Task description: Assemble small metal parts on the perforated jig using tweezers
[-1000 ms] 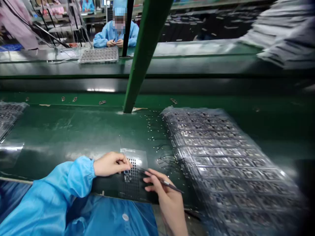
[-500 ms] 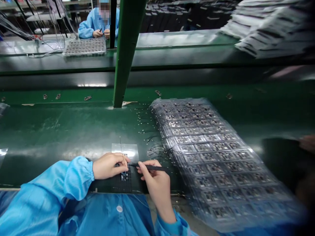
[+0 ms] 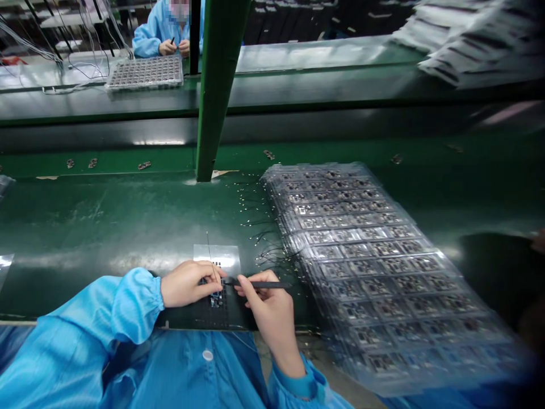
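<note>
My left hand (image 3: 188, 283) rests on a small black grid tray (image 3: 212, 311) at the near edge of the green bench, its fingers pinched on a thin wire (image 3: 209, 253) that sticks up. My right hand (image 3: 269, 309) grips dark tweezers (image 3: 260, 284) whose tip points left at the tray, close to my left fingertips. A few small parts (image 3: 216, 299) sit in the tray's cells. A clear film (image 3: 217, 255) lies just behind the tray.
A stack of clear blister trays (image 3: 374, 267) full of small parts lies to the right. A green post (image 3: 217, 85) rises behind. Loose bits and wires (image 3: 259, 227) are scattered by it. Across the belt a person in blue (image 3: 164, 34) works by another tray (image 3: 147, 72).
The view has shifted left and down. My right hand has moved in toward my left, bringing the tweezers tip to the tray. My left hand has stayed put.
</note>
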`<state>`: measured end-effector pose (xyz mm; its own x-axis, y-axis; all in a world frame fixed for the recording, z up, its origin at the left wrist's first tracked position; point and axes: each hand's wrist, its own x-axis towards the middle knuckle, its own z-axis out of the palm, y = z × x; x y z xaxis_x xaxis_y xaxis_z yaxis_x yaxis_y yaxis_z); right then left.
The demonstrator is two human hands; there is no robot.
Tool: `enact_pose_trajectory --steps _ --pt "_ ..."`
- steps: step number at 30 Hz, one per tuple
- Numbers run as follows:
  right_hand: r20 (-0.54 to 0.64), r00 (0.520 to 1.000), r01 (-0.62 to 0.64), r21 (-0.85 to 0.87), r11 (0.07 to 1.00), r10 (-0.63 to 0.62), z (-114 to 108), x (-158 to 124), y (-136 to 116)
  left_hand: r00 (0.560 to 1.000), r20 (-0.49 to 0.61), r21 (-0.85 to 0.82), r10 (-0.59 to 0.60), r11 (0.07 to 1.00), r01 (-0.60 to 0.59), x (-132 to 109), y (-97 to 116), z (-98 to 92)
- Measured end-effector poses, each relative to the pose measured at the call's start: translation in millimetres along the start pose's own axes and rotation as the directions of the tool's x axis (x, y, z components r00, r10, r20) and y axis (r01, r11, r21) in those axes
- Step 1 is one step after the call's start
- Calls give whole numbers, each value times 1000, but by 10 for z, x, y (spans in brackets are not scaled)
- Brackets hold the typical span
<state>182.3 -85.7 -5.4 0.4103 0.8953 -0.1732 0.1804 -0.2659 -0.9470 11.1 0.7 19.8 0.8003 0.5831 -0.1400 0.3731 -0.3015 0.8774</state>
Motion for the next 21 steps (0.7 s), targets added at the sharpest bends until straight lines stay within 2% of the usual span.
enact_pose_trajectory --steps 9,15,17,21 --pt "-1 999 -38 18 999 38 11 13 -5 1000 3 -10 -11 1000 11 -2 19 -9" --pt "6 998 -60 195 979 60 -13 41 -23 1000 -1 -31 -15 999 15 6 7 -1" --pt "-12 999 -43 263 964 48 -23 44 -8 998 0 -76 -62 995 62 9 3 3" --pt "-47 999 5 327 945 11 -1 20 44 956 66 -260 -286 920 293 16 -16 -10"
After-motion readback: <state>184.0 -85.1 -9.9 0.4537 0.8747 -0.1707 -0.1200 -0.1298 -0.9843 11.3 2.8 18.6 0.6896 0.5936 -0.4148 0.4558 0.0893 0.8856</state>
